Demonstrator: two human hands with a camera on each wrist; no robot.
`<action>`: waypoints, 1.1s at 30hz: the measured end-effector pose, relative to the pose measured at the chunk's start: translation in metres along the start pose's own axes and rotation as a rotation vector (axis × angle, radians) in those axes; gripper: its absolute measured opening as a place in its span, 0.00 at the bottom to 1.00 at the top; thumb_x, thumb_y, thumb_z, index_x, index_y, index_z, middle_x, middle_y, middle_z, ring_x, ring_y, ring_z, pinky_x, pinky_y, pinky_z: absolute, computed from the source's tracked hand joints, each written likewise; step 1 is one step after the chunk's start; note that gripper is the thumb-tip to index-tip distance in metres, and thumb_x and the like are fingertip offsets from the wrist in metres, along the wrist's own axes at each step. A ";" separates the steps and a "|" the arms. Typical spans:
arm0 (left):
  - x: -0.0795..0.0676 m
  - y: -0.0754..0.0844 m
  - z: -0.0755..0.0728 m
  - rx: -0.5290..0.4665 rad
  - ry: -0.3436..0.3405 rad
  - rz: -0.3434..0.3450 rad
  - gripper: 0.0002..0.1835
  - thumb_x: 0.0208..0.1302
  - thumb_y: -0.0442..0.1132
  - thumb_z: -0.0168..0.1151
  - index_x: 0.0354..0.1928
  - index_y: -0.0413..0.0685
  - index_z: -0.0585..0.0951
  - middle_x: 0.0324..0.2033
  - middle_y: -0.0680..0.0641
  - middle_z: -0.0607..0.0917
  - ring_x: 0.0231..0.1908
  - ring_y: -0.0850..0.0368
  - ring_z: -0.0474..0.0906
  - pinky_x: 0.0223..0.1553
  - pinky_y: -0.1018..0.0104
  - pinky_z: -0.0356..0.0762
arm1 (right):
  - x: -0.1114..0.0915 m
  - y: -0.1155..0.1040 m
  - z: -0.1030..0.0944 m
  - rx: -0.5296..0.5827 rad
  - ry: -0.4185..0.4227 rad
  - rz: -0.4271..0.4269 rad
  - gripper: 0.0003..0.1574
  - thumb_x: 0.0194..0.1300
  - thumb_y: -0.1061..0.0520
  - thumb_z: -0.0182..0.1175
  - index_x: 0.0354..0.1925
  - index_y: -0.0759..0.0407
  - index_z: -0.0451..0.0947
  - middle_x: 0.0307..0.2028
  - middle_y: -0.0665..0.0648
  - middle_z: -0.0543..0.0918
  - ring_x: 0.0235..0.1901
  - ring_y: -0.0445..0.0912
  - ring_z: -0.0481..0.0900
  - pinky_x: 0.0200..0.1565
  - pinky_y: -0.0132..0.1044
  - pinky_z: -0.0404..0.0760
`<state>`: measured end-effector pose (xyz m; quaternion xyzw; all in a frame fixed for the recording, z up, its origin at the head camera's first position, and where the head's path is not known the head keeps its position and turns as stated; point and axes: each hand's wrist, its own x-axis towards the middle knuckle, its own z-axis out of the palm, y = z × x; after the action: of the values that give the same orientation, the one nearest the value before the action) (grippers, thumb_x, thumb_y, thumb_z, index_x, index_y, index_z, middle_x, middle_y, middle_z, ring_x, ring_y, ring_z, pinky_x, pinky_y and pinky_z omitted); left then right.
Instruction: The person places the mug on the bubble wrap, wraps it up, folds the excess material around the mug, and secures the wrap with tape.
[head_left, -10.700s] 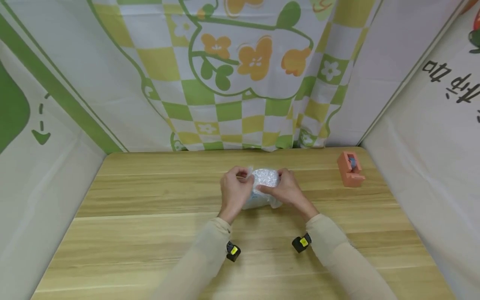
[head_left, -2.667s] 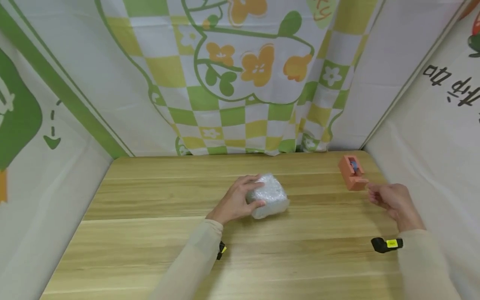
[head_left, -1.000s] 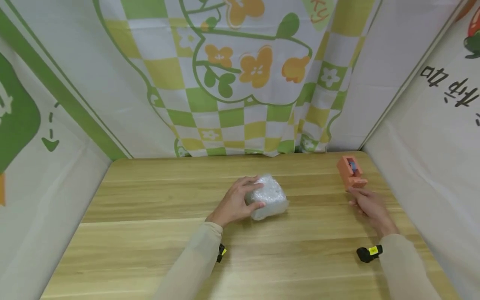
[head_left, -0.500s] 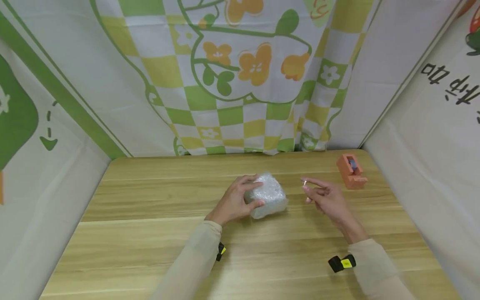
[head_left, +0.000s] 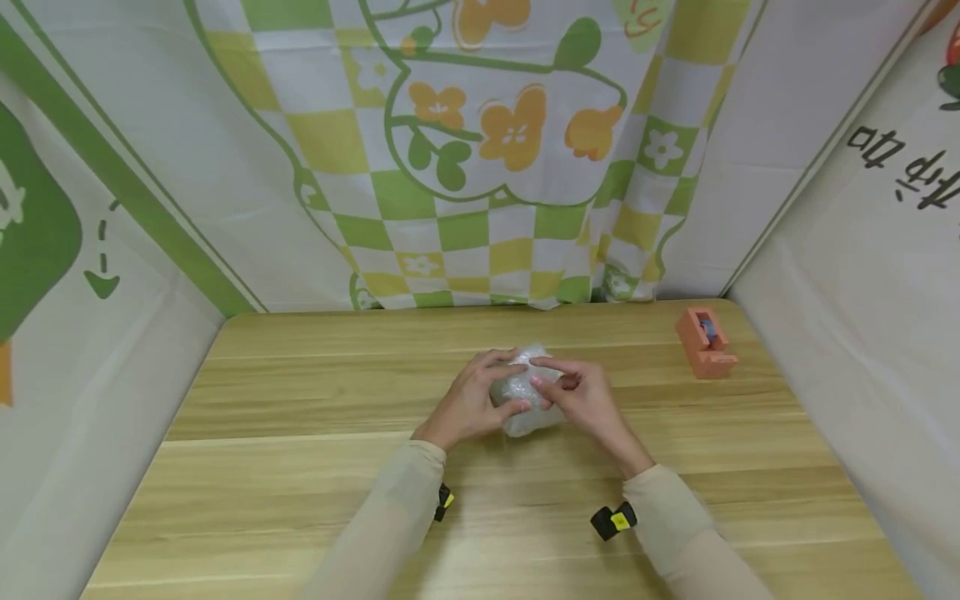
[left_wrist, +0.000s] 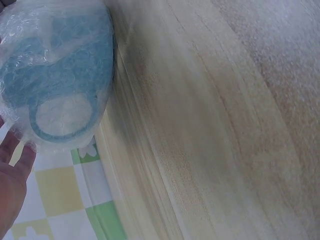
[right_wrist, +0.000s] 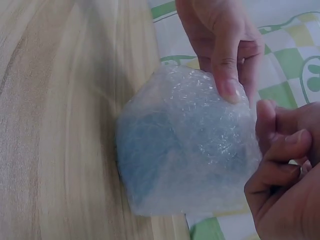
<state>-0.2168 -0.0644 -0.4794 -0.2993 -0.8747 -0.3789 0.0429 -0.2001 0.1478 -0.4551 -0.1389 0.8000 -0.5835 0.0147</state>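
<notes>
A blue mug-like thing with a loop at its side shows through the bubble wrap around it; the wrapped bundle [head_left: 542, 417] rests on the wooden table. My left hand [head_left: 474, 400] grips it from the left, thumb on the near side and fingers over the top, as the right wrist view also shows. At the bundle's upper right, my right hand [head_left: 592, 404] has its thumb and index fingertips on or just over the wrap, other fingers curled. The clear tape piece seen between those fingertips half a second ago is too small to make out now.
An orange tape dispenser [head_left: 705, 346] with a blue roll stands at the table's far right corner. Behind the wooden table [head_left: 300, 500] hangs a green, yellow and white checked curtain [head_left: 480, 233]. Pale fabric walls close in both sides.
My right hand has come from the tape dispenser leftward to the bundle, carrying a small tape piece. The left hand keeps its grip, and earlier both hands were folding the wrap.
</notes>
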 end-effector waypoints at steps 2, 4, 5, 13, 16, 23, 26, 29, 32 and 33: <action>0.000 0.000 0.000 -0.002 0.007 0.006 0.29 0.62 0.48 0.74 0.63 0.45 0.81 0.69 0.46 0.74 0.69 0.49 0.67 0.68 0.50 0.68 | 0.001 0.000 0.003 -0.029 0.011 0.003 0.20 0.69 0.59 0.66 0.57 0.66 0.83 0.18 0.61 0.83 0.10 0.38 0.64 0.15 0.29 0.58; -0.001 0.000 0.000 -0.004 0.014 0.009 0.29 0.61 0.48 0.74 0.63 0.45 0.81 0.69 0.45 0.74 0.69 0.48 0.66 0.68 0.49 0.68 | 0.002 -0.002 0.005 -0.063 0.019 0.014 0.20 0.69 0.59 0.66 0.56 0.65 0.83 0.18 0.60 0.83 0.09 0.36 0.59 0.14 0.29 0.57; -0.001 0.000 0.000 -0.002 0.017 0.010 0.29 0.61 0.48 0.75 0.63 0.45 0.81 0.69 0.45 0.74 0.69 0.48 0.66 0.68 0.49 0.68 | 0.002 -0.003 0.006 -0.084 0.023 0.018 0.19 0.69 0.59 0.66 0.56 0.65 0.83 0.17 0.60 0.83 0.09 0.35 0.59 0.14 0.29 0.58; 0.000 0.000 0.000 -0.004 0.026 0.003 0.29 0.60 0.47 0.76 0.62 0.46 0.82 0.68 0.46 0.74 0.69 0.48 0.66 0.68 0.50 0.67 | 0.003 -0.005 0.015 -0.336 0.078 0.003 0.18 0.67 0.56 0.69 0.54 0.57 0.86 0.11 0.48 0.74 0.09 0.37 0.60 0.12 0.29 0.58; 0.000 0.000 0.001 -0.003 0.019 0.000 0.29 0.60 0.47 0.75 0.63 0.47 0.81 0.68 0.46 0.74 0.69 0.48 0.66 0.69 0.50 0.66 | 0.001 -0.003 0.017 -0.449 0.107 -0.027 0.19 0.66 0.55 0.70 0.54 0.56 0.86 0.09 0.44 0.65 0.09 0.35 0.57 0.11 0.30 0.56; 0.000 0.000 0.002 0.004 0.017 -0.004 0.29 0.60 0.48 0.76 0.63 0.48 0.82 0.69 0.46 0.74 0.69 0.47 0.66 0.69 0.49 0.66 | -0.005 0.000 0.015 -0.604 0.106 -0.060 0.26 0.68 0.47 0.68 0.61 0.54 0.82 0.10 0.44 0.65 0.10 0.35 0.58 0.13 0.31 0.57; 0.000 0.000 0.001 0.010 0.016 -0.002 0.30 0.59 0.48 0.76 0.62 0.47 0.82 0.69 0.46 0.74 0.69 0.47 0.66 0.69 0.50 0.65 | -0.006 0.001 0.011 -0.690 0.084 -0.091 0.33 0.68 0.43 0.67 0.67 0.54 0.77 0.11 0.45 0.65 0.11 0.37 0.58 0.14 0.33 0.59; 0.000 0.000 0.001 0.013 0.020 0.007 0.30 0.59 0.48 0.76 0.62 0.46 0.82 0.68 0.45 0.74 0.69 0.47 0.66 0.69 0.50 0.65 | -0.006 0.005 0.005 -0.745 0.053 -0.142 0.40 0.67 0.41 0.66 0.71 0.54 0.71 0.12 0.44 0.65 0.12 0.37 0.58 0.16 0.35 0.60; 0.001 0.000 0.001 0.014 0.020 0.016 0.30 0.59 0.48 0.76 0.62 0.45 0.81 0.68 0.45 0.74 0.69 0.47 0.66 0.70 0.51 0.65 | -0.007 0.010 0.000 -0.690 0.012 -0.178 0.43 0.66 0.44 0.68 0.73 0.57 0.68 0.14 0.43 0.67 0.14 0.36 0.60 0.17 0.33 0.62; 0.001 0.001 0.001 0.016 0.018 0.016 0.30 0.59 0.48 0.76 0.62 0.45 0.81 0.68 0.45 0.74 0.69 0.47 0.66 0.70 0.51 0.65 | -0.008 0.013 -0.001 -0.649 0.002 -0.190 0.43 0.66 0.46 0.69 0.73 0.58 0.68 0.15 0.43 0.68 0.14 0.36 0.61 0.18 0.32 0.64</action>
<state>-0.2169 -0.0631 -0.4795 -0.3026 -0.8748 -0.3742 0.0563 -0.1956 0.1543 -0.4678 -0.2096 0.9275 -0.2975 -0.0853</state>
